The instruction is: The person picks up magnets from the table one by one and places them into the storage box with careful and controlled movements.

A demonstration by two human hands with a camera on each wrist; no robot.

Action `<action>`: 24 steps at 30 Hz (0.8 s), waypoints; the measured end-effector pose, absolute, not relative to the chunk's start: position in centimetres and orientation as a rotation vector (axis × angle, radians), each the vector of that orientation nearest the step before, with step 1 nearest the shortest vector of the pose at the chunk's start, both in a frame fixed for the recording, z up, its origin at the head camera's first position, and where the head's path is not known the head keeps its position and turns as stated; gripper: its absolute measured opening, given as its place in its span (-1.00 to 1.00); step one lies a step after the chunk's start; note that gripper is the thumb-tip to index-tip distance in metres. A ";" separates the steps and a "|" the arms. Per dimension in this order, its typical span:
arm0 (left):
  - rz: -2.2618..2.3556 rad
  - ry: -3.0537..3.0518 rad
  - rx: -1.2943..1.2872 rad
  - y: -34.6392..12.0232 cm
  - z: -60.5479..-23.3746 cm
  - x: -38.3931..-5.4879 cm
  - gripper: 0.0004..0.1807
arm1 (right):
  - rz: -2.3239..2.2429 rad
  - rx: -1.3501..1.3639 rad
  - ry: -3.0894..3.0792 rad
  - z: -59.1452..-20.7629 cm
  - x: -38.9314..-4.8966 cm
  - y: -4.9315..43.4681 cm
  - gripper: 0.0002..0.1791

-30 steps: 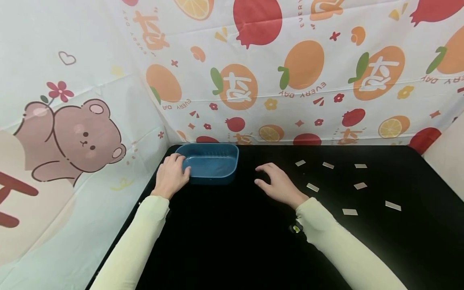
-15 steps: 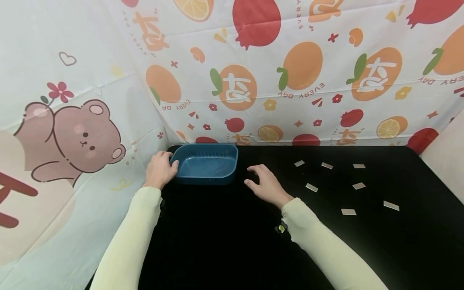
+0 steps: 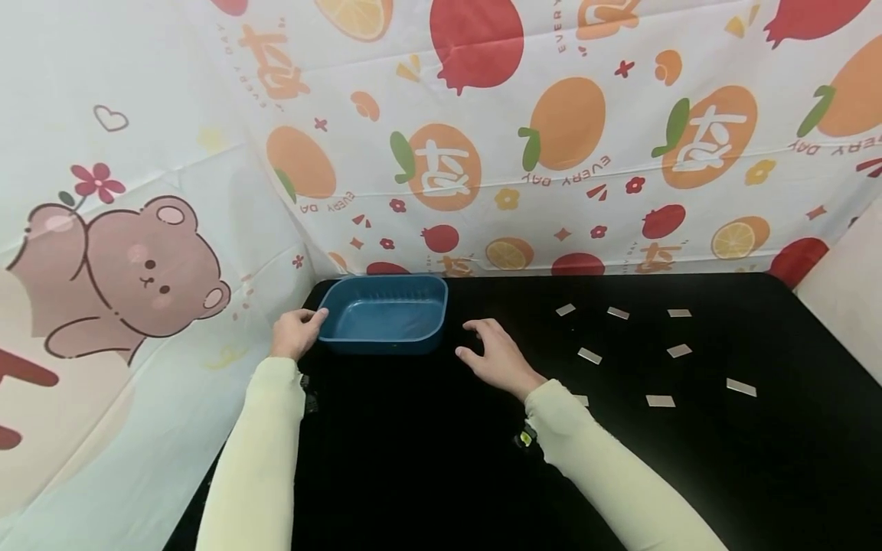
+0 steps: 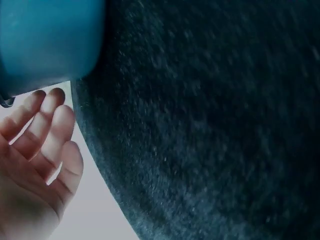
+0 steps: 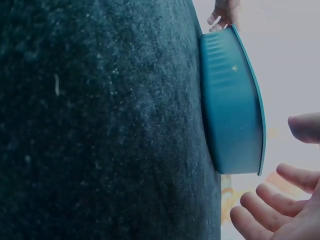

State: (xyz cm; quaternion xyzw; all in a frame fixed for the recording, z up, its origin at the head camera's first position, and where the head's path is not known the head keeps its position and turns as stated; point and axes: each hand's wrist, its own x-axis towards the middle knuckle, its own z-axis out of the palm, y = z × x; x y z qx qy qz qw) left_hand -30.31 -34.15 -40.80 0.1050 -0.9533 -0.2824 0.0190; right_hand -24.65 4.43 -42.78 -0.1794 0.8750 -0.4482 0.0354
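Observation:
A blue plastic basin [image 3: 383, 344] stands at the table's back left corner. My left hand [image 3: 294, 334] is at its left end, with the thumb by the rim. In the left wrist view the fingers [image 4: 62, 125] are loosely bent beside the basin's wall, the tips touching it or very close. On the basin's right side my right hand [image 3: 498, 357] hovers apart from it, fingers spread and slightly bent, holding nothing. From the right wrist view, its fingers [image 5: 272, 207] point towards the basin's near end with a gap between.
Several small flat pale rectangular pieces [image 3: 660, 401] lie scattered over the right half of the black table [image 3: 413, 451]. A fruit-printed cloth [image 3: 506, 153] hangs along the back edge, and a bear-printed cloth [image 3: 155, 264] along the left.
My left hand has moved left, from over the basin's front left rim to its left end. My right hand has shifted left towards the basin. The basin has slid slightly left.

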 end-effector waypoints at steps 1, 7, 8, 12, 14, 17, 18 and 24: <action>-0.890 -2.953 0.339 -34.2 -40.9 -30.3 -0.26 | -1.383 -0.550 2.691 -42.8 -24.6 4.4 -0.42; -0.885 -2.916 0.384 -33.9 -41.2 -30.4 -0.30 | -1.393 -0.538 2.694 -42.9 -24.7 4.5 -0.42; -0.886 -2.913 0.391 -33.9 -41.2 -30.4 -0.31 | -1.392 -0.537 2.691 -43.0 -24.7 4.4 -0.42; -0.984 -2.907 0.415 -34.1 -41.5 -30.6 -0.35 | -1.389 -0.532 2.695 -43.2 -24.6 4.4 -0.42; -1.077 -2.910 0.411 -34.3 -41.6 -30.6 -0.33 | -1.390 -0.528 2.694 -43.3 -24.5 4.5 -0.43; -1.196 -2.914 0.394 -34.6 -41.4 -30.7 -0.32 | -1.403 -0.523 2.689 -43.5 -24.4 4.5 -0.43; -1.224 -2.913 0.387 -34.7 -41.3 -30.7 -0.31 | -1.403 -0.522 2.691 -43.5 -24.4 4.5 -0.43; -1.247 -2.932 0.379 -34.8 -41.2 -30.7 -0.32 | -1.400 -0.513 2.711 -43.4 -24.2 4.8 -0.44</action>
